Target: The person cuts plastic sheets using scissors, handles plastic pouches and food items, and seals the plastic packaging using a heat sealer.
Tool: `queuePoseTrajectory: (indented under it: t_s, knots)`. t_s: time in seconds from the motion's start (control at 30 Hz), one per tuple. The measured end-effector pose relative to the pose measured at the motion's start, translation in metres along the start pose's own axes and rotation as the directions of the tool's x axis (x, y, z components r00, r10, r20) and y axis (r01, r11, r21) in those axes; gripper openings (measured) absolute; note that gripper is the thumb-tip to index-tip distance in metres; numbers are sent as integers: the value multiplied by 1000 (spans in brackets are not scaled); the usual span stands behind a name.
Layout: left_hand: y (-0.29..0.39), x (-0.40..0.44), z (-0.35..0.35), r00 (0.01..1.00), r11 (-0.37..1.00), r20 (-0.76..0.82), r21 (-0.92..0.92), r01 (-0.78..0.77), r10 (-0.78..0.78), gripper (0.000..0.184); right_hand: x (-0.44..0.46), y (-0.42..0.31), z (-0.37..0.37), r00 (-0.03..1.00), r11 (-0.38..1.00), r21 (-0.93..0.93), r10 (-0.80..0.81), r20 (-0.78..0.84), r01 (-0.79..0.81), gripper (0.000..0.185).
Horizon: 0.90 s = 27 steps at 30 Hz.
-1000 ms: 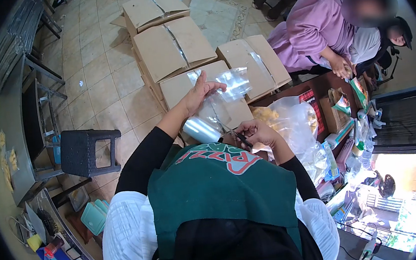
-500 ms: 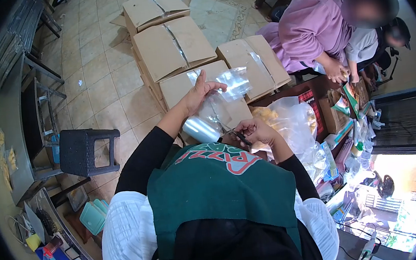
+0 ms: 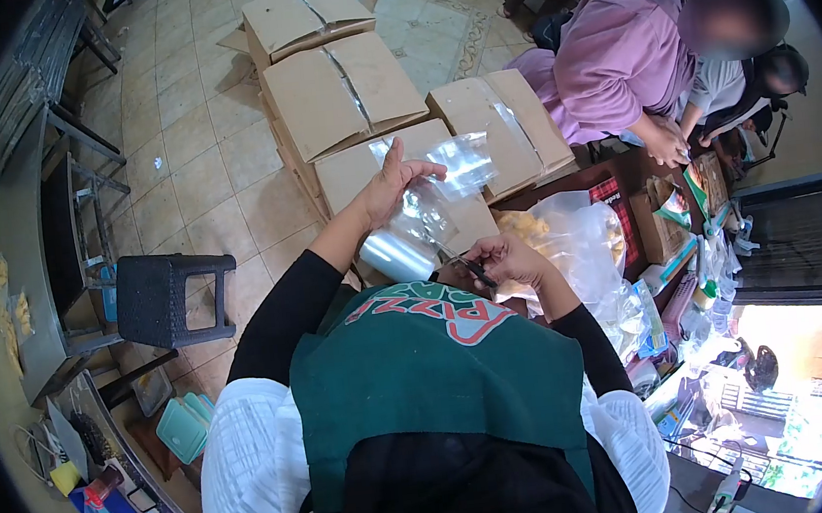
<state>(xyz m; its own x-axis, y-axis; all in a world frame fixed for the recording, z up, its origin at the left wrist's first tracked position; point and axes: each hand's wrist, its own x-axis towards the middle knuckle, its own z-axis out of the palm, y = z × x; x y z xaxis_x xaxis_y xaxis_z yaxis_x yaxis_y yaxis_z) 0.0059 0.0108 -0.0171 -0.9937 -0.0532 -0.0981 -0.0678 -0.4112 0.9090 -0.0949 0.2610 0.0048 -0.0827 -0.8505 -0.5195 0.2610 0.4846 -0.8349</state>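
Note:
My left hand (image 3: 392,187) is closed on a strip of clear plastic film (image 3: 464,164), its thumb pointing up and its fingers bent over the film. A shiny roll of the same film (image 3: 399,256) rests below that hand, close to my apron. In my right hand (image 3: 508,259) are scissors (image 3: 478,271) with dark handles. Their blades point up and left toward the film between my hands. Whether the blades touch the film I cannot tell.
Several cardboard boxes (image 3: 345,90) stand in front of me. Large clear bags of yellowish food (image 3: 567,236) lie to the right, near packets on a dark table. A dark stool (image 3: 178,299) stands at left. A person in pink (image 3: 619,49) sits beyond the table.
The film between my hands has shifted slightly; my hands and the scissors have hardly moved. Across the table, the hands of the person in pink have moved.

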Motion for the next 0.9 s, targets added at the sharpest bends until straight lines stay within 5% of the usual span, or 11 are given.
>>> queuePoseTrajectory:
  t_s: [0.9]
  knots:
    - [9, -6, -1, 998, 992, -34, -112, 52, -56, 98, 9, -17, 6, 1000, 1000, -7, 9, 7, -9, 36]
